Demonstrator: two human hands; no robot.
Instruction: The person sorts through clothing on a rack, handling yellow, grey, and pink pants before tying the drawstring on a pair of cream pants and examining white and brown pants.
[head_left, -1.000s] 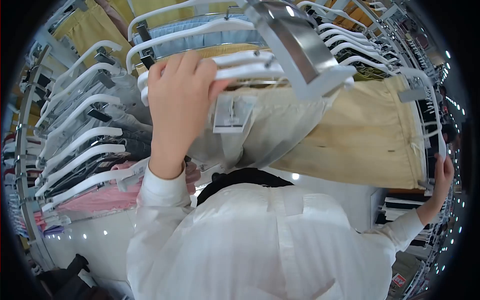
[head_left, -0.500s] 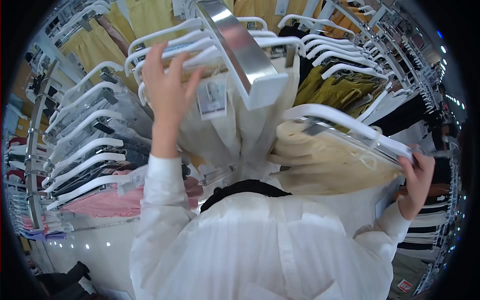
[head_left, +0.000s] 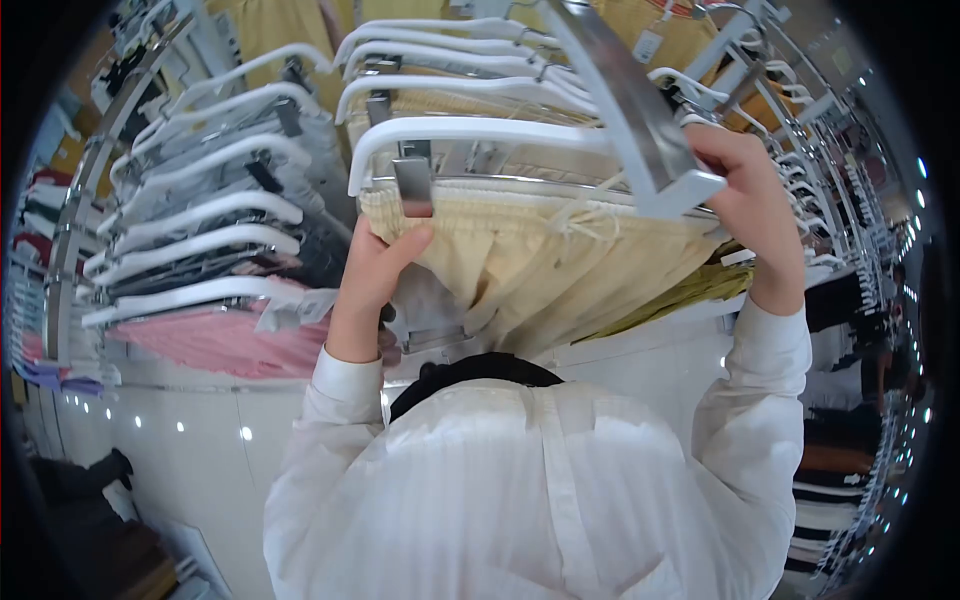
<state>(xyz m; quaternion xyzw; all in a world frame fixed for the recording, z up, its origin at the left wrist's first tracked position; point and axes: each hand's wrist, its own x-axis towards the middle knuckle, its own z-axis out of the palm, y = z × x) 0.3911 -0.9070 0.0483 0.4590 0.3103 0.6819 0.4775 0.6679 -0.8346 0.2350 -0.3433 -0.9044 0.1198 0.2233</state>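
Left-hand fingers (head_left: 412, 240) are pressed together on the left edge of the cream garment (head_left: 530, 275), thumb in front, clamping the cloth just under the hanger's left clip (head_left: 412, 185). Right-hand fingers (head_left: 716, 142) are curled shut at the right end of the white hanger (head_left: 480, 130), partly hidden behind the tip of the steel rail (head_left: 640, 110). The garment hangs from that hanger at the rail's outer end, in front of a tight stack of other white hangers (head_left: 440, 85). Room is scant: a second row of hangers (head_left: 200, 210) sits just beside the left hand (head_left: 375, 265), with a pink garment (head_left: 220, 340) below it. The only open space lies beneath the hem. Both arms are raised overhead in white sleeves (head_left: 770, 350), the right hand (head_left: 750, 200) higher, wrists bent back.
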